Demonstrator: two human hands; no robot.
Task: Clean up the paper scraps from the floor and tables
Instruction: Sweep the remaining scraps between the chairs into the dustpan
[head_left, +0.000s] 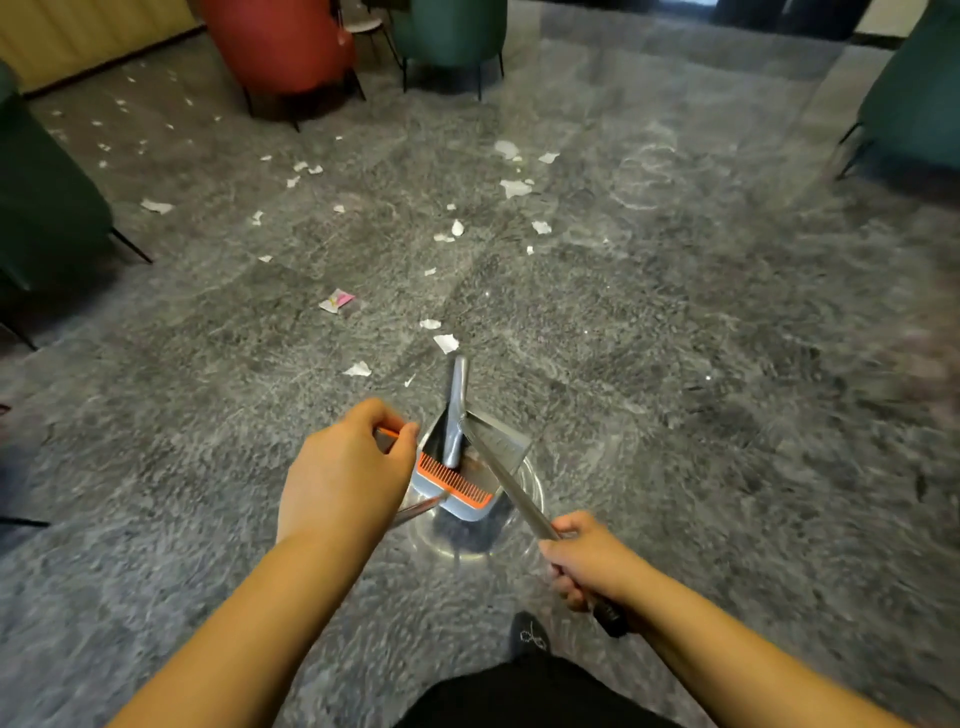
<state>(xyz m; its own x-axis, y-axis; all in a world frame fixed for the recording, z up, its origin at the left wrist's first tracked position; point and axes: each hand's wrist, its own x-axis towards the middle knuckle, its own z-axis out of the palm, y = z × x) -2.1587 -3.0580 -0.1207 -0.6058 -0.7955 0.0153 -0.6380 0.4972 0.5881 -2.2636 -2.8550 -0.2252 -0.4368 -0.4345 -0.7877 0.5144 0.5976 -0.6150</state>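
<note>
White paper scraps (514, 187) lie scattered over the grey marbled floor ahead, several more at the far left (156, 207) and a few close by (445, 343). A pink-and-white wrapper (336, 301) lies among them. My left hand (345, 473) grips the handle of a grey dustpan (457, 483) with an orange comb edge, held just above the floor. My right hand (584, 558) grips the metal pole of a grey broom (498, 441), whose head sits at the dustpan's mouth.
A red armchair (280, 47) and a green armchair (449, 36) stand at the far side. Dark green chairs flank the left (41, 197) and right (914, 104) edges. My dark shoe (530, 634) shows below the hands.
</note>
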